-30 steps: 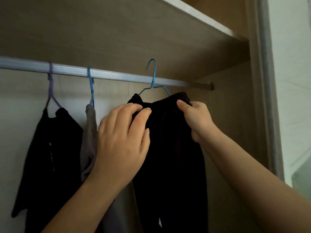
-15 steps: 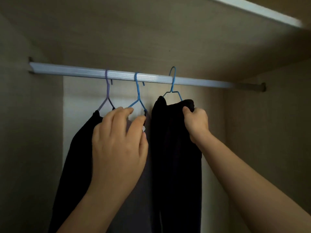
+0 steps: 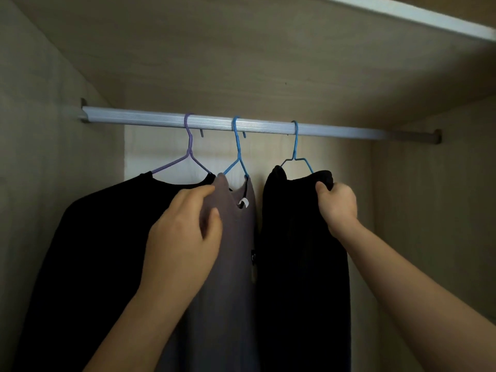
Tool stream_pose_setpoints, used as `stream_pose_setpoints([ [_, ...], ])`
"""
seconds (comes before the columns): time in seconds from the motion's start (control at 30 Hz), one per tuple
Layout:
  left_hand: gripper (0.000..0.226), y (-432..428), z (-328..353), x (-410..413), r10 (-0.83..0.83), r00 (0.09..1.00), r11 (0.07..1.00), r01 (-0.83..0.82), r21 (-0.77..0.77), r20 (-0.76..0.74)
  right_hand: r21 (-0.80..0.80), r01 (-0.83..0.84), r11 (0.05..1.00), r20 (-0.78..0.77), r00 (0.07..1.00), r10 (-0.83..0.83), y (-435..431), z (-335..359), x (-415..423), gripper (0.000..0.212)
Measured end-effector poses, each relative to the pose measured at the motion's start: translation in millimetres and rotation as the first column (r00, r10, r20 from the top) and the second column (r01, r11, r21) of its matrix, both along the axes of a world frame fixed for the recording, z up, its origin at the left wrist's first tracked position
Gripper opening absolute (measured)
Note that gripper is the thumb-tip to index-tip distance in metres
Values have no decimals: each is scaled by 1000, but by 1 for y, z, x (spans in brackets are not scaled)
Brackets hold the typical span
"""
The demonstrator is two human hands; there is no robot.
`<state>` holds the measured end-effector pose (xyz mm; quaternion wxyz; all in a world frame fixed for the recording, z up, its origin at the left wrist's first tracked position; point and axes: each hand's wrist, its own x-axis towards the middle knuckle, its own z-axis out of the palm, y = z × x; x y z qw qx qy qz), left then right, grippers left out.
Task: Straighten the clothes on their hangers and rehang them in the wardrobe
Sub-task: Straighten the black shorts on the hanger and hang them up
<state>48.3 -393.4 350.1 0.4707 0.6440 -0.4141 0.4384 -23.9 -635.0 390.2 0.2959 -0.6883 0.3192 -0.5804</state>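
Hands: left hand pinches grey shirt; right hand grips folded black garment on wire hanger.

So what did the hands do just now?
The left hand let go of the right-hand black garment and moved left to pinch the grey top. That garment's blue hanger now hooks over the rail. The right hand still grips it; the purple hanger stayed hung.

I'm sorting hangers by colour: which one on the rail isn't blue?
The leftmost hanger, carrying the wide black top, is purple; the middle hanger and right hanger are blue.
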Motion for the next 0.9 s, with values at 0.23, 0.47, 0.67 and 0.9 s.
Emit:
stream_pose_setpoints([
  [0.23, 44, -17, -12, -4, -253, 967, 967, 254, 13, -17, 21, -31, 999, -90, 995, 32, 0, -2, -5, 28],
  [0.47, 65, -38, -36, -11, -265, 963, 955, 269, 123, -50, -101, 7, 995, -229, 973, -30, 12, -25, -25, 25],
  [0.67, 81, -51, -75, -28, -221, 968, 965, 235, 119, -122, -56, -39, 998, -256, 966, 23, 12, -88, -48, 32],
  [0.9, 68, -66, -124, -39, -234, 900, 956, 282, 83, -369, 42, -157, 987, -209, 964, 162, 10, -167, -82, 32],
])
